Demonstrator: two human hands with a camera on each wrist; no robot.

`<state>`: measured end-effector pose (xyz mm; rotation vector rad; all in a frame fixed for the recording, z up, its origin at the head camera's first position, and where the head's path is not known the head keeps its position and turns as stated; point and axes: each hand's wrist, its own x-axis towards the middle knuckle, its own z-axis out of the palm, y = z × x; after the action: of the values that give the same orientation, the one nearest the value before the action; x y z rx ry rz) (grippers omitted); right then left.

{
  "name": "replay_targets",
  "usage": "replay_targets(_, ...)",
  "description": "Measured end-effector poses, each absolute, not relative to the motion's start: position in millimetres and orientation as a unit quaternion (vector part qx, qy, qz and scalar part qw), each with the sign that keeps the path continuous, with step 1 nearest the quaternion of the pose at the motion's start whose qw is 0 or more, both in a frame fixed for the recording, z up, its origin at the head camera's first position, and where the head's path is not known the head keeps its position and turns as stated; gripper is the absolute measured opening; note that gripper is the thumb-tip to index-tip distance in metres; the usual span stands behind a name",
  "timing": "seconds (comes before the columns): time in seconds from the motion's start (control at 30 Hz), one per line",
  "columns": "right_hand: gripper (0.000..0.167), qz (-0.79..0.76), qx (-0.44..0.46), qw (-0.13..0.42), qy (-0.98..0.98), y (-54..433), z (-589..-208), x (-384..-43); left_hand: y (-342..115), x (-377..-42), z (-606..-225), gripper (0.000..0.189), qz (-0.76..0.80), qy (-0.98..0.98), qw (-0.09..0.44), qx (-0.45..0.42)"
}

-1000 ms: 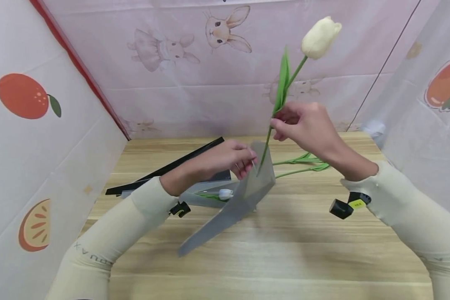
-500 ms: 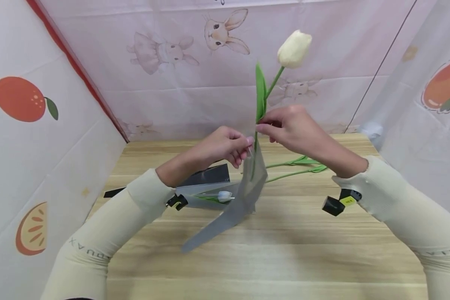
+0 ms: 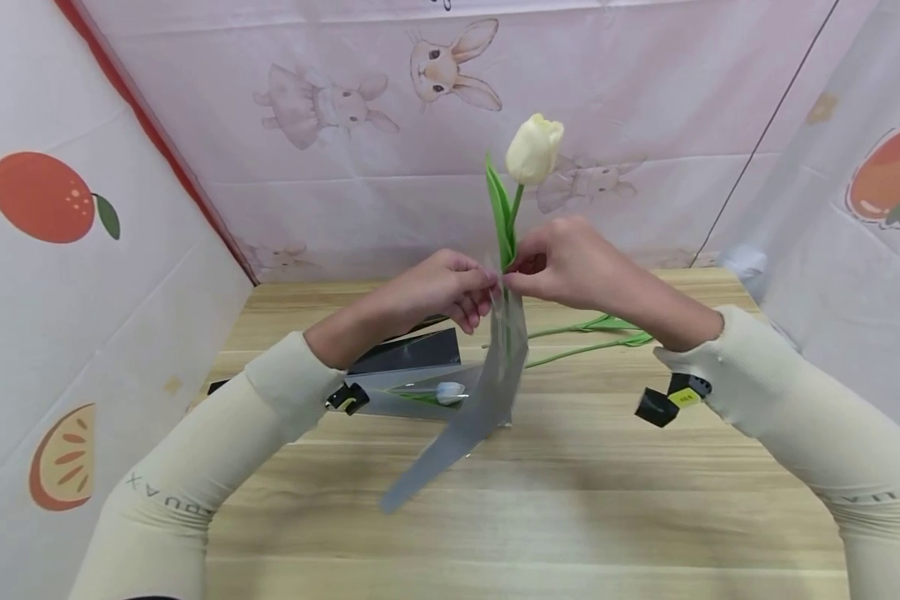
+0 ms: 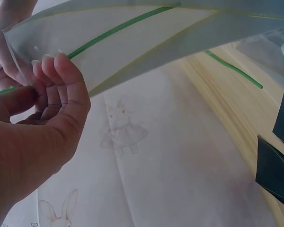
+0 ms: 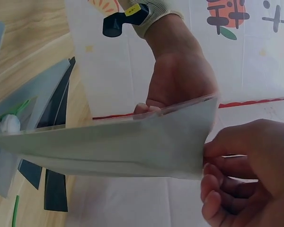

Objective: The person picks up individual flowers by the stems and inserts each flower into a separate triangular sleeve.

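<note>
lowered and swung left since the earlier frame: cream-white tulip with green stem (image 3: 508,229), lower end inside the grey translucent plastic sleeve (image 3: 487,404).
bloom up, long axis almost upright; left hand (image 3: 450,287) pinches the sleeve's mouth, right hand (image 3: 570,262) pinches the stem just beside it.

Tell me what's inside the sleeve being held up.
Inside the sleeve, a green stem shows through the clear side in the left wrist view; its bloom stands outside, above. In the right wrist view, the grey side covers the stem.
</note>
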<state>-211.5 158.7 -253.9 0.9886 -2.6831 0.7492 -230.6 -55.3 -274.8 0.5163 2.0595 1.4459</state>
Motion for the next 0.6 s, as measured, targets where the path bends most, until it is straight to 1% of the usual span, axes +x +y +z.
replay_targets(0.27,0.013,0.228,0.314,0.032,-0.921,156.6,-251.9,-210.3,-54.3,-230.2,-273.6,0.031,0.532,0.775,0.282,0.193)
replay_targets(0.47,0.018,0.226,0.284,0.017,-0.932,156.7,-253.4,-209.6,-54.6,-229.9,-273.2,0.03,0.534,0.773,0.283,0.193)
replay_targets(0.6,0.015,0.23,0.261,-0.021,-0.937,157.9,-251.9,-209.0,-56.1,-229.8,-272.6,0.03,0.531,0.774,0.284,0.195)
